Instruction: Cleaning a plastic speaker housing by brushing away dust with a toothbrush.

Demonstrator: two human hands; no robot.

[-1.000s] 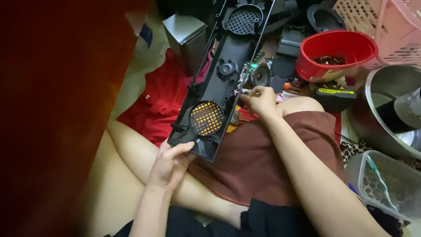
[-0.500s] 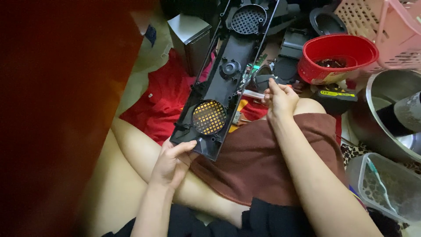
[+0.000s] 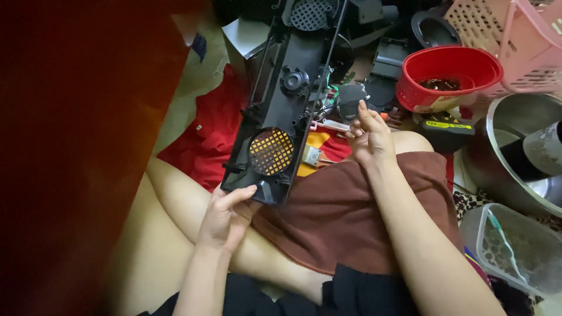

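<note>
head view: the fingers (image 3: pixel 237 196) of the left hand (image 3: pixel 225 216) are curled around the near bottom corner of a long black plastic panel (image 3: pixel 287 111), thumb on its front edge, so that hand is clamped on the panel. the panel leans away from the person, its lower end over the lap and its upper end rising toward the top of the picture. it has a round grille opening (image 3: pixel 270 152) near the bottom showing yellow through the mesh, a small round knob-like fitting (image 3: pixel 294 79) in the middle, and another round grille (image 3: pixel 310 13) at the top.

the right hand (image 3: pixel 370 137) hovers just beside the panel's right edge, fingers drawn together and pinched on something small; what it holds is too small to tell. thin wires (image 3: pixel 323 106) run from the panel toward that hand.

a brown cloth (image 3: pixel 357 216) lies over the lap under the right forearm. red fabric (image 3: pixel 202 146) lies on the floor to the left of the panel. to the right sit a red bowl (image 3: pixel 451 79) with small dark bits inside, a pink basket (image 3: pixel 515 41), a metal pot (image 3: pixel 521 152), and a clear plastic tub (image 3: pixel 515 246) nearest the camera. a red-brown blur covers the left side of the picture.
</note>
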